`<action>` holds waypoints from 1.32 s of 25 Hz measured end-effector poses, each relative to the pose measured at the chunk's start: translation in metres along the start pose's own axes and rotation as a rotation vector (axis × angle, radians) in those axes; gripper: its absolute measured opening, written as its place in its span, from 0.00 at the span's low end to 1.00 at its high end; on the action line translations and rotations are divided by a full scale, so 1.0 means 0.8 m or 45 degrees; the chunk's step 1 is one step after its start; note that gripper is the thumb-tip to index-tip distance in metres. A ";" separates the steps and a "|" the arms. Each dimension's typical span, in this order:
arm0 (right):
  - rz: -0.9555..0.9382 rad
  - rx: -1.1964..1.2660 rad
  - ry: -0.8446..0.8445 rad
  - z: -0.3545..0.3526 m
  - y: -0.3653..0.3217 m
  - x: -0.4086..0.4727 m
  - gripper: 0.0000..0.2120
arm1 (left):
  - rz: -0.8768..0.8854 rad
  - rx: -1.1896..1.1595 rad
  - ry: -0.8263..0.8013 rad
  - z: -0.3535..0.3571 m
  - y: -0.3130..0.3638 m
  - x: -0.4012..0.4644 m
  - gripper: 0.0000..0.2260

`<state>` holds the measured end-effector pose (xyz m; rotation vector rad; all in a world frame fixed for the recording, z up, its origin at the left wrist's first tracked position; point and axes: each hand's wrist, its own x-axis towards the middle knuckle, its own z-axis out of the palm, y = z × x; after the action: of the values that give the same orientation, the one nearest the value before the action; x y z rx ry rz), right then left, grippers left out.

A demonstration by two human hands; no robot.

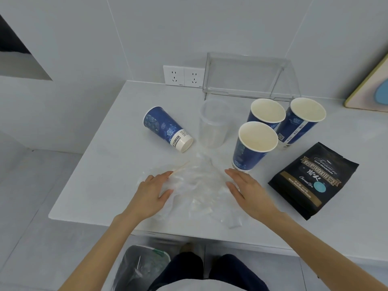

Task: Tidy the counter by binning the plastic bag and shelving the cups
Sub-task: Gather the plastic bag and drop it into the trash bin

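A crumpled clear plastic bag (197, 185) lies flat on the white counter (117, 143) near its front edge. My left hand (152, 193) rests on the bag's left side, fingers spread. My right hand (248, 193) lies flat on its right side, fingers apart. Neither hand grips anything. Three blue paper cups stand upright to the right: the nearest (252, 145), one behind it (266, 112), one furthest right (302, 120). A fourth blue cup (165, 128) lies on its side at the left. A clear plastic cup (213, 123) stands in the middle.
A clear acrylic shelf (247, 76) stands against the back wall, with wall sockets (183, 76) to its left. A black coffee pouch (312, 181) lies at the right. A thin wooden stick (180, 168) lies by my left fingertips. A lined bin (142, 267) sits on the floor below the counter edge.
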<state>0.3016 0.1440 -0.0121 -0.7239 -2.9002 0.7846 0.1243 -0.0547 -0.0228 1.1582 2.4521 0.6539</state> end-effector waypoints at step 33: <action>-0.421 0.166 -0.252 0.025 -0.095 0.006 0.09 | -0.910 -0.157 0.654 0.009 0.019 -0.262 0.20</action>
<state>0.2616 0.0788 0.0077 -0.1539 -2.9833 1.0371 0.2641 -0.2093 0.0033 0.0061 2.9054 0.9187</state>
